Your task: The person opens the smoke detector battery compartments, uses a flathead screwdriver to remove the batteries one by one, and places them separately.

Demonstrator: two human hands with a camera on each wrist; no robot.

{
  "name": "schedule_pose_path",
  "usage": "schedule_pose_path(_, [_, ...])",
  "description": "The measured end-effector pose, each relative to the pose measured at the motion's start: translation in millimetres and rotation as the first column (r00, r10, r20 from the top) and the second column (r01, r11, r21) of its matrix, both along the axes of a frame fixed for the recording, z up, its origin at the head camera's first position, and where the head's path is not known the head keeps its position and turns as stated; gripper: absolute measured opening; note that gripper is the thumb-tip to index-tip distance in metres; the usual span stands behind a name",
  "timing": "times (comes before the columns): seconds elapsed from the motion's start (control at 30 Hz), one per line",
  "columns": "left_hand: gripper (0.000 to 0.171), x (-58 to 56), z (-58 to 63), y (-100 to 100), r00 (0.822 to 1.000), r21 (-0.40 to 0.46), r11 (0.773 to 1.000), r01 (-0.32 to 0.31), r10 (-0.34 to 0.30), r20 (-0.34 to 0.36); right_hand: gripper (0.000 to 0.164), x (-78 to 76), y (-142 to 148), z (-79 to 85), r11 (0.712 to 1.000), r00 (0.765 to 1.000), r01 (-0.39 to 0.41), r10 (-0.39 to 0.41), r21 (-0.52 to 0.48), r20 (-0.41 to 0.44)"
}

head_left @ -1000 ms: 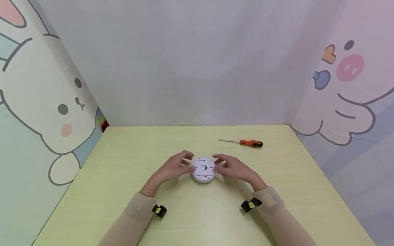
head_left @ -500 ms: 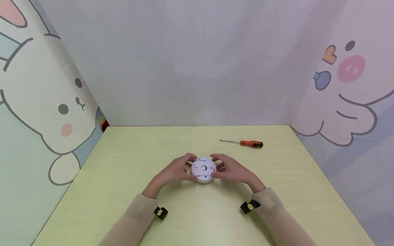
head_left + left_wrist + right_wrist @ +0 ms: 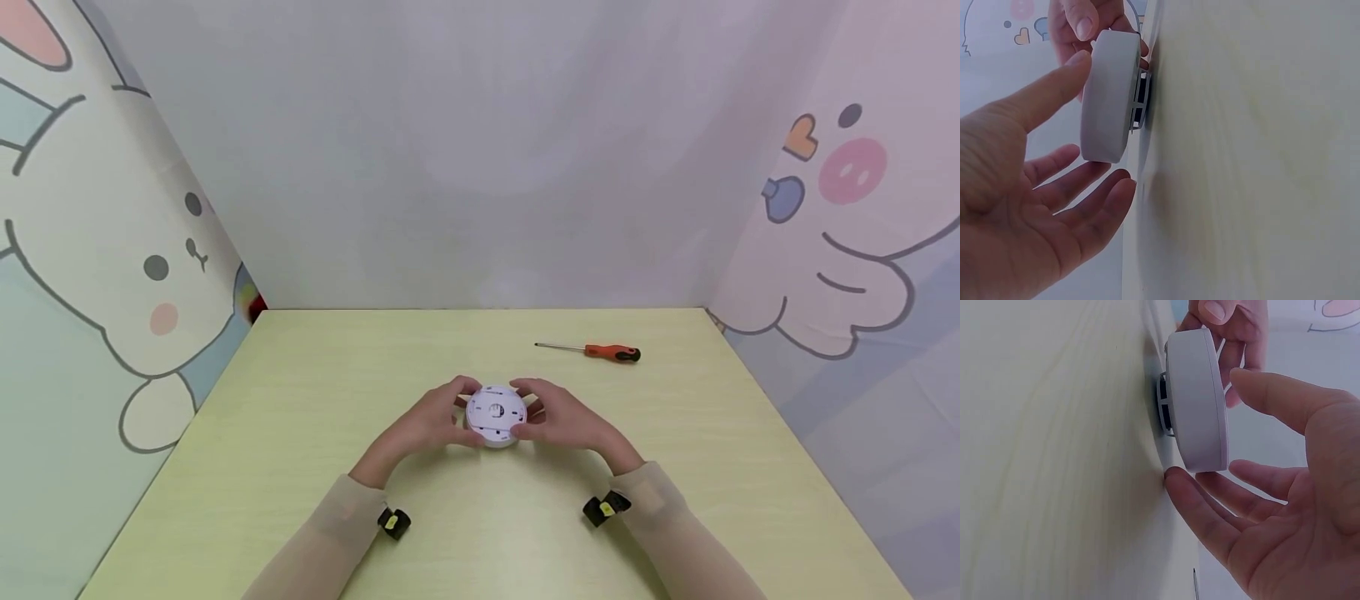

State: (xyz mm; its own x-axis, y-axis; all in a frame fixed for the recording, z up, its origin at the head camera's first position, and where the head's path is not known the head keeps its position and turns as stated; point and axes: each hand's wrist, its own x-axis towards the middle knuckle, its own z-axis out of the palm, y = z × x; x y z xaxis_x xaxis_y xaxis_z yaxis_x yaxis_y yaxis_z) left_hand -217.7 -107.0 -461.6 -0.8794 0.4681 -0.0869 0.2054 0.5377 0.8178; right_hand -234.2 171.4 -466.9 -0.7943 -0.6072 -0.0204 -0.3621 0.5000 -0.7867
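Note:
A round white smoke detector (image 3: 496, 414) sits on the table with its flat, printed mounting side up. The left wrist view shows the side wall of the detector (image 3: 1109, 97) and its slotted vent part facing down at the tabletop. On its left, my left hand (image 3: 433, 418) holds the edge, thumb at the near rim and fingers round the side. My right hand (image 3: 564, 418) grips the opposite edge in the same way. In the right wrist view, the right thumb and fingers (image 3: 1207, 509) lie about the detector (image 3: 1196, 403).
An orange and black screwdriver (image 3: 611, 352) lies farther back to the right, its shaft pointing left. The pale wooden table (image 3: 337, 350) ends at a grey curtain (image 3: 480, 167). Cartoon-printed cloth hangs on both sides.
Both thumbs have slid from the sides of the detector's top toward its near rim, and the fingers have come closer round it. The detector looks turned slightly clockwise. The screwdriver has not moved.

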Motion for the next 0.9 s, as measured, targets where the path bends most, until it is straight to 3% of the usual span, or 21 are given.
schedule_pose_path(0.9, [0.077,3.7,-1.6,4.2,0.998,-0.046,0.997,-0.061,0.060,-0.012,0.069,2.3,-5.7,-3.7,0.998,0.997,0.048,-0.046,0.033,-0.068])
